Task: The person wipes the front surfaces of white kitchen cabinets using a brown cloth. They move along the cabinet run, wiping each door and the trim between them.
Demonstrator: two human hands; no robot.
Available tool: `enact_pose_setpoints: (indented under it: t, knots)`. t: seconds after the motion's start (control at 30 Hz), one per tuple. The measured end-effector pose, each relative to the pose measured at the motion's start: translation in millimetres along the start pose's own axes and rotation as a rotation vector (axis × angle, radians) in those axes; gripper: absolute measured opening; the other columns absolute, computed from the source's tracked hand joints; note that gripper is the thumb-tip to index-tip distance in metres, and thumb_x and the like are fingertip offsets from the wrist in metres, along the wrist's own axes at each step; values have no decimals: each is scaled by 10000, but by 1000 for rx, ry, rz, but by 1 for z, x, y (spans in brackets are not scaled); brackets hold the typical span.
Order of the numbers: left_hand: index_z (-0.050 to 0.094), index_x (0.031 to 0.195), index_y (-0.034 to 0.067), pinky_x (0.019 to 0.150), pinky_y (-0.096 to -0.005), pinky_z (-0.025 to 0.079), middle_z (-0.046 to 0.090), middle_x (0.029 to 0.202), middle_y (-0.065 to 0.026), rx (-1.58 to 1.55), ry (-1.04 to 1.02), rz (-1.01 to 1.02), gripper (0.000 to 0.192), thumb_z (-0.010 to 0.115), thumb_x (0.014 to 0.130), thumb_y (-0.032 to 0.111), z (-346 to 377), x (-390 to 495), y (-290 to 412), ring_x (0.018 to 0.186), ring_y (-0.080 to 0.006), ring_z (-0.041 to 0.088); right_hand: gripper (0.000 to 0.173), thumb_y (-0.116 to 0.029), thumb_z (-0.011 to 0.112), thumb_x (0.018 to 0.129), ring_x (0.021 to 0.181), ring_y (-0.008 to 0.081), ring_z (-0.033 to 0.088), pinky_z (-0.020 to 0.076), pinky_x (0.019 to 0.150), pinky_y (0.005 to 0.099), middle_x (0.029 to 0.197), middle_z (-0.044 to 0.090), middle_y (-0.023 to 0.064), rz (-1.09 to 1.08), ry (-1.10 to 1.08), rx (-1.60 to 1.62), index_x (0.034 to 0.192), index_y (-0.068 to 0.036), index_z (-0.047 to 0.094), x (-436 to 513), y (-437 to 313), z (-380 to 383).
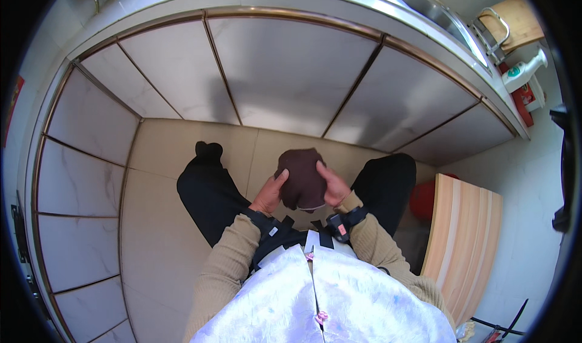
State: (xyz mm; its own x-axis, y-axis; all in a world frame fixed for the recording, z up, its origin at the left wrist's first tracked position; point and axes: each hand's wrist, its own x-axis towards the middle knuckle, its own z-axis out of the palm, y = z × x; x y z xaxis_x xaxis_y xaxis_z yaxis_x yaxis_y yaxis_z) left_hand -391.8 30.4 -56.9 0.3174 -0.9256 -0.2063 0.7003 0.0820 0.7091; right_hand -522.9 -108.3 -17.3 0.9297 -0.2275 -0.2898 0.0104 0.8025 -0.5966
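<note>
Between my knees I hold a folded dark brown cloth [302, 178] in both hands. My left hand [269, 194] grips its left side, with the thumb lying on top. On the opposite side, my right hand [334, 186] has its thumb over the cloth's upper right edge. The other fingers are mostly hidden beneath the cloth. A thin pale edge shows along the fold nearest my body. Below the cloth is the beige tile floor [157, 225].
White cabinet doors [291, 65] run ahead, under a counter with a steel sink [427, 9]. A white pump bottle [523, 72] and a wooden cutting board [514, 22] stand at the counter's right. On my right are a light wooden board [468, 243] and a red object [422, 200].
</note>
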Motion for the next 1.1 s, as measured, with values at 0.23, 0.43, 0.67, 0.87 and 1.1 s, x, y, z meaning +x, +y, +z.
enact_pose_setpoints:
  t: [0.23,0.43,0.67,0.87,1.1]
  knots:
    - [544,1127,-7,831,-312,470,611,1051,-87,42,330,20,304,547,844,104,-10,16,-7,940,-196,587,406,-293,456,936,1036,265,575,467,911,422,1199,549,145,157,276,50,1244,-28,451,14,22,-32]
    - [533,1076,3,732,-297,469,601,979,-81,166,403,2,270,519,879,187,-17,26,-22,826,-168,583,334,-222,521,901,971,246,603,503,840,381,1090,606,120,-34,325,60,1171,-27,511,20,23,-36]
    - [528,1032,41,657,-253,434,594,871,-74,337,524,-145,299,506,898,307,-17,9,-13,725,-145,569,394,-289,485,935,1068,236,557,445,932,375,1182,562,109,-359,194,141,1232,-31,462,25,-15,-1]
    - [538,1014,18,677,-251,444,598,847,-70,457,279,-137,244,516,900,233,-8,11,-16,722,-127,554,438,-255,453,953,1130,214,487,370,983,346,1255,493,103,-801,286,-216,1303,-3,380,11,-60,14]
    - [545,984,-17,666,-255,468,602,819,-83,430,246,-69,235,519,898,199,-4,7,-14,705,-135,560,495,-158,603,814,1246,392,320,228,1056,441,1403,302,203,-1620,644,-1721,1274,-52,456,52,-177,14]
